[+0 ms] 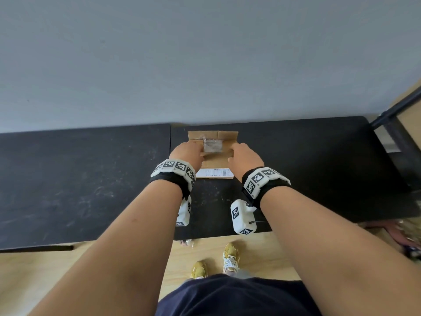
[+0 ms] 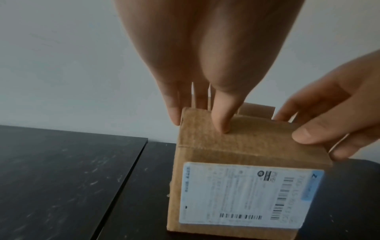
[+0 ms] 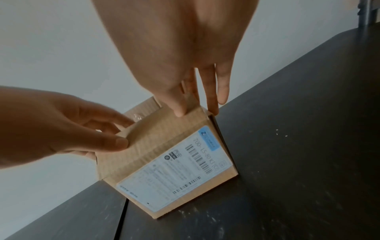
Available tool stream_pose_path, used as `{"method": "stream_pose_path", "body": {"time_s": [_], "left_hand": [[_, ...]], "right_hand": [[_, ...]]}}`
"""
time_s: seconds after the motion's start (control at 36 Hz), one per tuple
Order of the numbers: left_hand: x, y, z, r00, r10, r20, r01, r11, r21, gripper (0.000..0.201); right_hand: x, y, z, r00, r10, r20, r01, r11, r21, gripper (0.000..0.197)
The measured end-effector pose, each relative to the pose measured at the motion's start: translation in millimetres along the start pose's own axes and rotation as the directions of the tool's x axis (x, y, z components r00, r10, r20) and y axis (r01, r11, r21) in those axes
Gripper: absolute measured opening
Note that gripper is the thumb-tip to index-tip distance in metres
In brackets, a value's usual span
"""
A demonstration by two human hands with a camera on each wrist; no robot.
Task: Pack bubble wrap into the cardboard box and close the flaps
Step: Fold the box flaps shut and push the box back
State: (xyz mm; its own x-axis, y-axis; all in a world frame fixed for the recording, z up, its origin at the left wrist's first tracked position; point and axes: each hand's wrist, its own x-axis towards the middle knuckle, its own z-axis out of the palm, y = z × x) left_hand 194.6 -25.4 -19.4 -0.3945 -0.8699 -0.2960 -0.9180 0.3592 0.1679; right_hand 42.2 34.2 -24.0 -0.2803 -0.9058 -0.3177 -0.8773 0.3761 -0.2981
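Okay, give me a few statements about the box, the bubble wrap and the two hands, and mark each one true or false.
1. Both hands, left hand and right hand, are on the cardboard box. True.
2. The box's flaps are fully closed. False: bubble wrap still shows through the open top.
3. The shipping label is on the box's near side. True.
4. The box sits on the floor. False: it stands on the black table.

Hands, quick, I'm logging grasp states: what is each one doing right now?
Left hand: thumb and fingers pinching the near flap of the cardboard box.
Right hand: pinching the same flap at its other end.
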Motion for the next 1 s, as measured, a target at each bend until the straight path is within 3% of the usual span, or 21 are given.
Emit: {"method": "stream_pose_path", "body": {"time_s": [0.14,0.25,0.31,0.39,0.58,0.67,0.86,1.0], "left_hand": [[1.2,7.6,7.5,0.987,-0.12,-0.105,0.112,0.991,-0.078,0.057],[3.4,8.0,20.4,0.941,-0.045,-0.336,0.063,0.997,0.042,0.068],[5.0,6.6,19.3,0.925,-0.032,-0.379,0.061,0.996,0.064,0.073],[9.9,0.6,18.2,0.936,-0.024,-0.351,0.037,0.999,0.032,0.074],[4.1,-5.5,34.2,0.951,-0.017,-0.309,-0.003,0.998,-0.065,0.015],[-2.4,-7.5,41.4,0.959,0.011,-0.282,-0.028,0.998,-0.054,0.012],[-6.3,-8.3,50.1,0.956,0.013,-0.292,-0.048,0.993,-0.112,0.016],[-3.7,-2.6,49.8,0.965,-0.03,-0.261,-0.006,0.991,-0.136,0.016]], "right_hand": [[8.2,-2.8,-0.9,0.995,0.036,-0.09,-0.034,0.999,0.023,0.055],[16.0,-1.3,4.0,0.957,-0.067,-0.284,0.026,0.989,-0.148,0.06],[20.1,-0.5,2.5,0.944,-0.142,-0.298,0.084,0.976,-0.2,0.058],[24.5,-0.6,-1.9,0.947,-0.215,-0.237,0.169,0.965,-0.199,0.056],[15.6,2.5,3.2,0.973,-0.186,-0.138,0.16,0.971,-0.176,0.023],[13.7,7.0,8.0,0.975,-0.187,-0.123,0.164,0.971,-0.175,0.018],[2.1,20.4,23.9,0.964,-0.227,-0.14,0.199,0.961,-0.192,0.034],[-7.7,19.4,34.7,0.982,-0.154,-0.105,0.136,0.976,-0.168,0.053]]}}
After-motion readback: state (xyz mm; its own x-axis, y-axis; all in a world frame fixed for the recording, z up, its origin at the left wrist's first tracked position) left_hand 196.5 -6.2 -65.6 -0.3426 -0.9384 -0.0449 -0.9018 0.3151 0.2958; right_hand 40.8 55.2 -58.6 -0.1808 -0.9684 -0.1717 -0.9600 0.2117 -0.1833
